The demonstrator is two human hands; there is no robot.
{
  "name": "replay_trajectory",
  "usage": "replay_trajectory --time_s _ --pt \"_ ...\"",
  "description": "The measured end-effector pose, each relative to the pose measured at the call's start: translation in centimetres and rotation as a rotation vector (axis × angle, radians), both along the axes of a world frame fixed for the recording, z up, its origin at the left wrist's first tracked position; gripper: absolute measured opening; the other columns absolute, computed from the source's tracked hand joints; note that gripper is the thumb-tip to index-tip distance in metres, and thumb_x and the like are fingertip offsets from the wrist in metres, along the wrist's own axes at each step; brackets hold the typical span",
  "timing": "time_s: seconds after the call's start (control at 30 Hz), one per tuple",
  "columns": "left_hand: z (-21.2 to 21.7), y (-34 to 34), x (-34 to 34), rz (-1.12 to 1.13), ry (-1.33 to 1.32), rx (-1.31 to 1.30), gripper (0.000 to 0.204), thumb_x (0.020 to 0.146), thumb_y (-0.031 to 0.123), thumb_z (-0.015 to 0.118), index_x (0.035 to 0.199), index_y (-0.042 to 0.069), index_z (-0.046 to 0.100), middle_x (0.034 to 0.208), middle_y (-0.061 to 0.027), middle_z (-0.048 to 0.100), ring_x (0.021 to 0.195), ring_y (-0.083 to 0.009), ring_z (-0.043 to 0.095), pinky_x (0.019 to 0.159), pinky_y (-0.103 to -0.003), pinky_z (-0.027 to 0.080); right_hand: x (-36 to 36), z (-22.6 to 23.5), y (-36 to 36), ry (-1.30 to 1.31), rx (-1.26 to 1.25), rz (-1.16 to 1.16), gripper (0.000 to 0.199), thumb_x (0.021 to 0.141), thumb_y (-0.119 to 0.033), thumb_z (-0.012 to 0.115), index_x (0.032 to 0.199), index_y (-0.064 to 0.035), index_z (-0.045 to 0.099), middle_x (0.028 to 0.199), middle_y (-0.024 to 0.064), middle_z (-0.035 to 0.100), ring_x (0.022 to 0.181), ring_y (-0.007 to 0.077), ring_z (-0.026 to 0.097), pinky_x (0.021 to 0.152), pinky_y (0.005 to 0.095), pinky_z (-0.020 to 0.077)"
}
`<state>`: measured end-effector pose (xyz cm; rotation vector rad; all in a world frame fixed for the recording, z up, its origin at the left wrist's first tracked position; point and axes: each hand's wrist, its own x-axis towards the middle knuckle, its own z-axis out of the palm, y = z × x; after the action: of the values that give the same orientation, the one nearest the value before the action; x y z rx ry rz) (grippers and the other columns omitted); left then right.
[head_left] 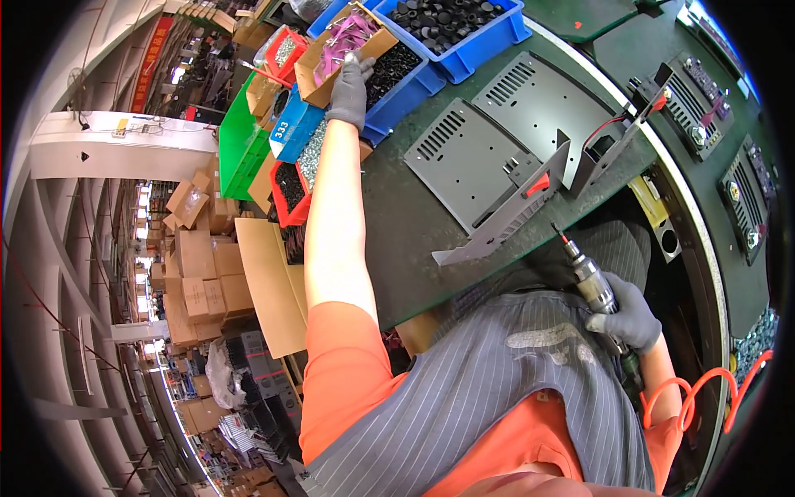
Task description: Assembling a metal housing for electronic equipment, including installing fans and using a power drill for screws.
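My left hand (pixel 349 87), in a grey glove, reaches far out into a small cardboard box (pixel 313 73) of purple and pink parts; its fingers dip in and what they hold is hidden. My right hand (pixel 631 315), also gloved, grips a pneumatic screwdriver (pixel 590 282) near my lap, its red-tipped bit pointing up toward the bench. Between the hands, two dark grey metal chassis panels (pixel 464 157) (pixel 542 99) with vent slots lie on the dark workbench (pixel 406 240).
Blue bins (pixel 480 41) of black round parts stand at the far edge, next to red bins (pixel 286 195) of small screws and a green bin (pixel 236 141). Black assembled units (pixel 696 103) sit on the right. An orange coiled air hose (pixel 704 398) hangs lower right. Stacked cardboard boxes (pixel 203 273) fill the floor left.
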<state>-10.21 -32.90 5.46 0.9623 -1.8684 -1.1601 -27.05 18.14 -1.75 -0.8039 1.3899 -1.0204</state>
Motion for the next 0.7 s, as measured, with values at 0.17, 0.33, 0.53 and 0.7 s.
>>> replay_trajectory --time_s 0.17,0.33,0.53,0.7 --pt "-3.3 -1.6 0.4 -0.013 0.03 -0.132 0.055 0.074 -0.008 0.033 0.127 -0.004 0.046 0.118 -0.0206 0.06 0.113 -0.0274 0.057 0.1 -0.034 0.041 -1.7 3.4 3.6 -0.144 0.121 -0.228 0.08 0.053 -0.026 0.084 0.12 0.0047 0.053 0.1 0.0044 0.059 0.089 0.0106 0.052 0.081 0.0253 0.0423" --pt "-3.9 0.7 0.2 0.184 -0.479 -0.876 0.041 0.084 0.026 0.058 0.12 0.007 0.057 0.119 -0.0144 0.059 0.112 -0.0295 0.055 0.097 -0.041 0.041 -6.5 6.0 6.9 0.106 0.302 -0.321 0.061 0.064 -0.032 0.074 0.112 0.0016 0.057 0.091 0.0014 0.056 0.08 0.0102 0.051 0.073 0.0257 0.0431" --pt "-4.2 2.6 1.9 0.018 0.147 -0.47 0.033 0.098 0.014 0.043 0.126 -0.003 0.049 0.124 -0.0165 0.055 0.116 -0.0239 0.053 0.1 -0.035 0.042 -10.5 3.2 8.6 -0.008 0.422 -0.357 0.04 0.075 -0.033 0.07 0.097 -0.0007 0.062 0.078 0.0015 0.058 0.068 0.009 0.053 0.062 0.0237 0.0433" --pt "-1.9 12.1 4.0 -0.142 0.417 -0.007 0.036 0.096 0.014 0.04 0.128 -0.002 0.046 0.125 -0.0171 0.054 0.117 -0.026 0.052 0.102 -0.038 0.04 -11.4 0.7 7.2 -0.241 0.436 -0.363 0.032 0.08 -0.034 0.067 0.09 -0.0041 0.061 0.07 0.0041 0.059 0.055 0.0095 0.054 0.044 0.0223 0.0409"
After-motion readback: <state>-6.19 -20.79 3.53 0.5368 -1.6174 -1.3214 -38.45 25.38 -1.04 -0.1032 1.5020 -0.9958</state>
